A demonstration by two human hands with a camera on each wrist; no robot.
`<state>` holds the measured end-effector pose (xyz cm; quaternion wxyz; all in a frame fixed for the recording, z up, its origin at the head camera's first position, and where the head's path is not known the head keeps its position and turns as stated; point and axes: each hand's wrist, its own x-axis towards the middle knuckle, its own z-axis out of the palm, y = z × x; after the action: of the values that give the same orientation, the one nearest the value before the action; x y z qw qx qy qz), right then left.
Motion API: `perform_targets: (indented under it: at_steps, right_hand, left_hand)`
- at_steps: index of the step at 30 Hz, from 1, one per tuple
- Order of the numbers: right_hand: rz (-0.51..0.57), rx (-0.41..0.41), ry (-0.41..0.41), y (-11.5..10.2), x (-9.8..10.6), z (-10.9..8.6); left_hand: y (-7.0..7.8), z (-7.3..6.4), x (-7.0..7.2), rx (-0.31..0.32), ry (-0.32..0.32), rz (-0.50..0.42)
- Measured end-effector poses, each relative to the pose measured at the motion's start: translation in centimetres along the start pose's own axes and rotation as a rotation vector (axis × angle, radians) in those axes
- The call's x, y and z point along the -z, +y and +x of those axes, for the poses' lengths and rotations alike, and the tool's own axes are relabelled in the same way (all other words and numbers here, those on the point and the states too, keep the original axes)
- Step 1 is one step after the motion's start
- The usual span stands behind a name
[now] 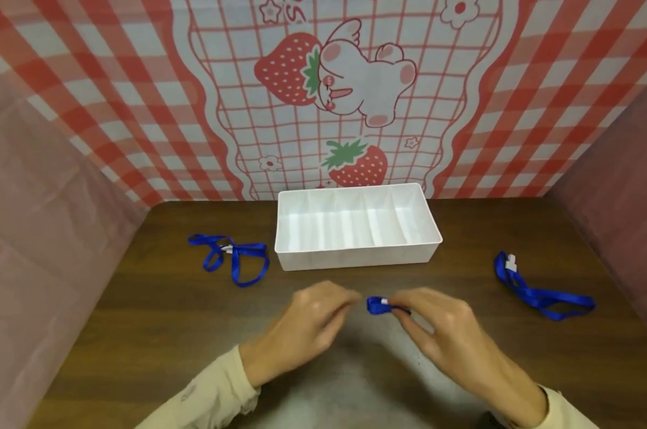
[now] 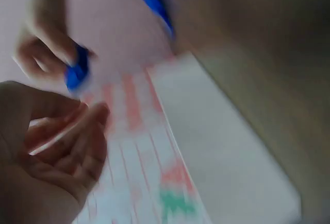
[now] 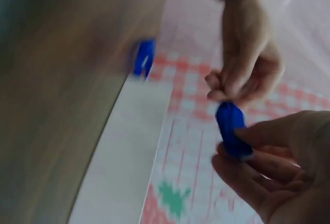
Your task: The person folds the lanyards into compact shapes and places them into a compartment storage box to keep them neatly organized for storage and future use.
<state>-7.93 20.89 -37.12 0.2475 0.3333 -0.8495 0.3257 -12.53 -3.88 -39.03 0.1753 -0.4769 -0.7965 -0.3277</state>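
A folded blue lanyard (image 1: 378,305) with a small white piece is pinched between the thumb and fingers of my right hand (image 1: 449,333), low over the table in front of the tray. My left hand (image 1: 307,325) is just to the left of it, its fingertips (image 2: 100,113) loosely bent and holding nothing. A narrow gap separates those fingertips from the lanyard in the head view. The right wrist view has the blue bundle (image 3: 232,131) between the right thumb and fingers. What the right fingers cover of the lanyard is hidden.
A white tray (image 1: 355,256) with several compartments stands behind my hands against the strawberry-print cloth (image 1: 221,77). One loose blue lanyard (image 1: 243,247) lies on the table left of the tray. Another blue lanyard (image 1: 543,295) with a white clip lies at the right.
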Motion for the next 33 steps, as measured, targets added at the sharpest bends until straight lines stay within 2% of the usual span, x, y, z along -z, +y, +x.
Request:
perform_targets:
  at_steps: [3, 6, 10, 14, 19, 21, 23, 29, 33]
  right_hand:
    - [-0.155, 0.003, 0.092, 2.7, 0.8, 0.5]
    - [-0.258, -0.075, 0.146, 5.5, 1.7, 1.0]
    - [-0.311, -0.139, 0.213, 8.8, 2.1, 2.0]
    - [-0.344, -0.182, 0.219, 11.7, 1.8, 3.2]
    - [-0.406, -0.278, 0.081, 14.4, 0.9, 4.1]
    - [-0.426, -0.282, 0.009, 15.2, 0.5, 4.4]
    - [-0.436, -0.257, -0.052, 15.8, -0.1, 4.8]
    - [-0.403, -0.122, -0.222, 17.4, -1.8, 7.8]
    - [-0.415, -0.129, -0.353, 18.2, -2.7, 9.3]
  left_hand:
    - [-3.0, -0.2, 0.6, 0.087, -0.027, 0.285]
    - [-5.5, -0.8, 0.8, 0.186, -0.138, 0.467]
    - [-7.2, -1.6, 0.4, 0.269, -0.281, 0.520]
    - [-7.7, -1.5, 0.0, 0.274, -0.354, 0.563]
    - [-7.8, -1.1, -0.3, 0.221, -0.407, 0.623]
    - [-7.8, -1.2, -0.4, 0.209, -0.427, 0.633]
    - [-7.7, -1.3, -0.3, 0.209, -0.449, 0.651]
    - [-8.0, -1.6, 0.2, 0.223, -0.451, 0.679]
    - [-8.3, -2.0, 0.3, 0.245, -0.454, 0.647]
